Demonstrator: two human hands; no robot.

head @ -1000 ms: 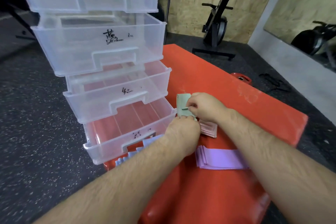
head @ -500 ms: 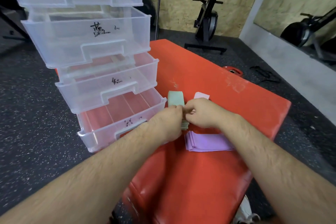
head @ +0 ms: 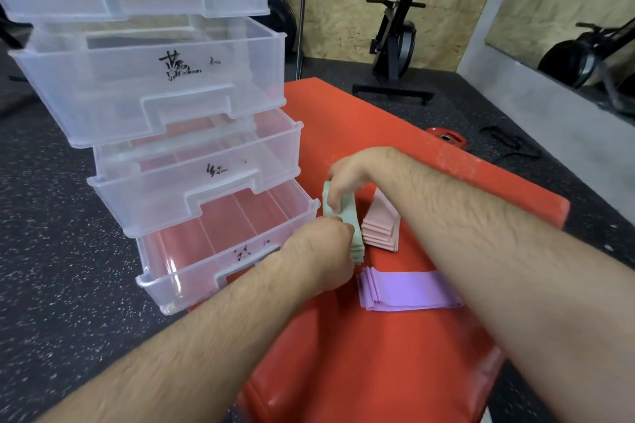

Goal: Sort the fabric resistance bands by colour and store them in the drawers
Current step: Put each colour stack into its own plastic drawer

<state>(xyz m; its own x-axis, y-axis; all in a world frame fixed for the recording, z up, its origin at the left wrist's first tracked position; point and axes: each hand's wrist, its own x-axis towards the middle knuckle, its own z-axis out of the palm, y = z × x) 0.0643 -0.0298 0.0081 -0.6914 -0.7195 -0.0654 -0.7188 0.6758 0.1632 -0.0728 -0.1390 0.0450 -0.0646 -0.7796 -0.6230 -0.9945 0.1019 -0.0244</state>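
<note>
Both forearms reach forward over the red mat [head: 429,182]. The right hand [head: 347,178] bends down at the wrist, fingers curled over the far end of the green bands [head: 350,218]. The left hand [head: 323,251] is bunched round their near end. The green stack lies flat just right of the bottom drawer [head: 192,251], long axis pointing away from the person. The pink bands [head: 381,225] lie alongside it, and the purple bands [head: 409,290] lie crosswise nearer.

four clear drawers [head: 147,93], three stacks of bands [head: 347,214], two hands [head: 323,251].
</note>
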